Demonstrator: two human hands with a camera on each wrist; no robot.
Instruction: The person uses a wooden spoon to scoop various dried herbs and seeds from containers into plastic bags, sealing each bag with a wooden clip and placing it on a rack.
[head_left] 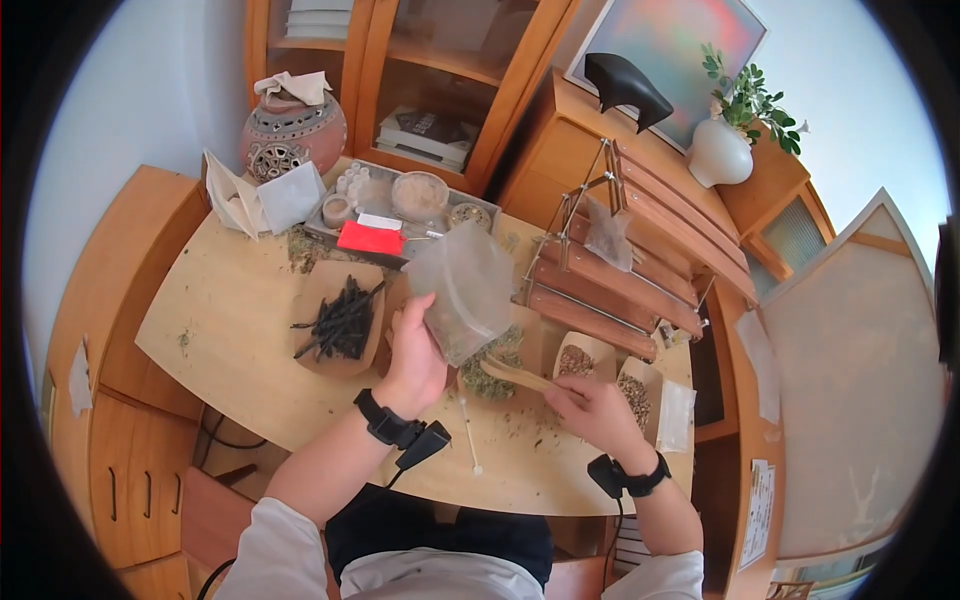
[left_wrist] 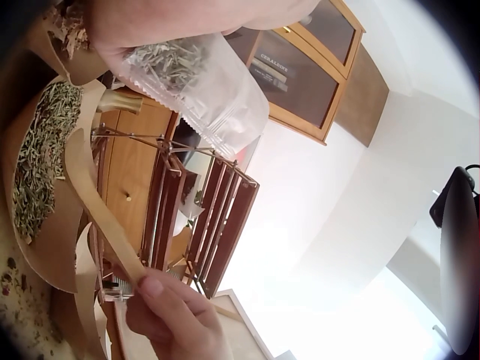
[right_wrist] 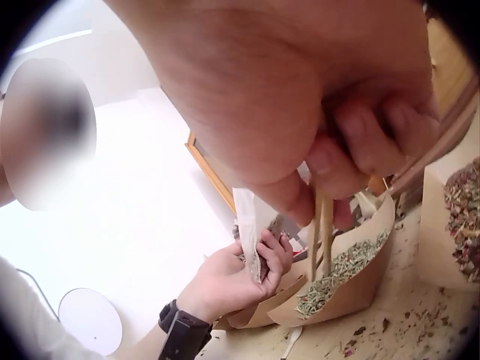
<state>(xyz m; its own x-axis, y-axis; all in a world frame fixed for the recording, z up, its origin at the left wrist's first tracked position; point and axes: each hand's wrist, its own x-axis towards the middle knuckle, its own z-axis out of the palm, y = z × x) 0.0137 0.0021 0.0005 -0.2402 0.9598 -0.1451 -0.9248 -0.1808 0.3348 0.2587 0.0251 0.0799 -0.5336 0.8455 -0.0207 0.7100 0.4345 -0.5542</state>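
In the head view my left hand (head_left: 418,350) holds a clear plastic bag (head_left: 462,290), tilted, its lower part against the palm. Dried green herb lies inside the bag (left_wrist: 225,97) in the left wrist view. My right hand (head_left: 598,412) pinches a wooden scoop (head_left: 518,375) by its handle. The scoop's far end is at the dried green herb (head_left: 490,372) in a brown paper tray (right_wrist: 360,296). Seen from the right wrist, the scoop (right_wrist: 322,240) points down into that herb, with the fingers of my right hand (right_wrist: 300,97) curled round its handle.
A paper tray of black sticks (head_left: 345,318) is at the left. Two small trays (head_left: 577,360) (head_left: 640,392) stand at the right, near a wooden rack (head_left: 600,290). Behind are a grey tray (head_left: 400,257) and a red packet (head_left: 370,238). A thin white stick (head_left: 470,437) lies in front.
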